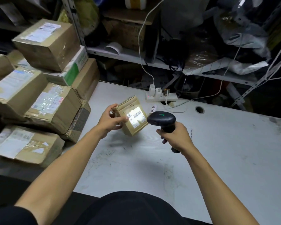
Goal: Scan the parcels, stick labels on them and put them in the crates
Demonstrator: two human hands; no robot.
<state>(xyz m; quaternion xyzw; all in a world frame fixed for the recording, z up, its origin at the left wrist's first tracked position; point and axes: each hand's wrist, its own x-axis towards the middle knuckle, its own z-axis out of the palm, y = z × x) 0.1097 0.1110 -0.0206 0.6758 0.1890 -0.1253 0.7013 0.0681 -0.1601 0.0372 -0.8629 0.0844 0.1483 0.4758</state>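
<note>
Count: hands 2, left (111,120), right (175,135). Small parcel 1 (133,117), centre frame. Scanner 1 (162,120). Stacked boxes at least 7 (45,44), left of frame. Power strip 1 (161,96), 3 plugs. Table 1 (217,151).

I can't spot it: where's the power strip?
In the head view, the power strip lies at the table's far edge, just beyond the parcel and scanner, under the shelf.

A small brown cardboard parcel (131,115) is tilted above the tabletop (217,151), its white barcode label (136,116) facing up and brightly lit. The black handheld scanner (162,121) points at it from just beside. Larger taped parcels (39,88) are stacked at left.
</note>
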